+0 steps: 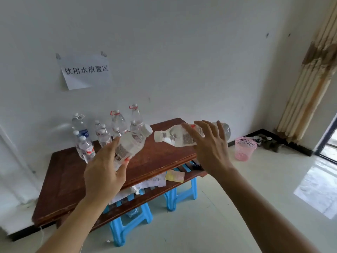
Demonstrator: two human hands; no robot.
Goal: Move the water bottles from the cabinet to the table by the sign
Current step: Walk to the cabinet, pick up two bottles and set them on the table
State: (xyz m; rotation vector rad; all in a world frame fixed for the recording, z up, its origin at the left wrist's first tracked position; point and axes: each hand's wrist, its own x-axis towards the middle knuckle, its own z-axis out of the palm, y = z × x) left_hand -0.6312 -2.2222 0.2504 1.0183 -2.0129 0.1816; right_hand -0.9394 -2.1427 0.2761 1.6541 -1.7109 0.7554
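While held out above the brown table (73, 170), grips one water bottle in each hand. In the left hand (104, 172), fingers and thumb curled round the tilted bottle (131, 145), white cap up and to the right, base low against the palm. In the right hand (209, 148), fingers wrapped over the level bottle (182, 136), lying almost flat, cap pointing left toward the other cap, near it but apart. Both up in the air over the middle of the table, touching neither the top nor anything on it. At the back left corner of the table, close against the white wall, a cluster of standing bottles (102, 136), all upright, some tall with red rings at the neck, some short with white caps. Above these, taped to the wall, a paper sign (85, 71) with a row of printed characters. Under the table top, a slatted shelf with loose papers (155, 181); beneath that, blue plastic stools (131, 221). To the right on the pale floor, near the wall, a pink mesh basket (244, 148). Further right, a striped curtain (310, 79), hanging beside a doorway.
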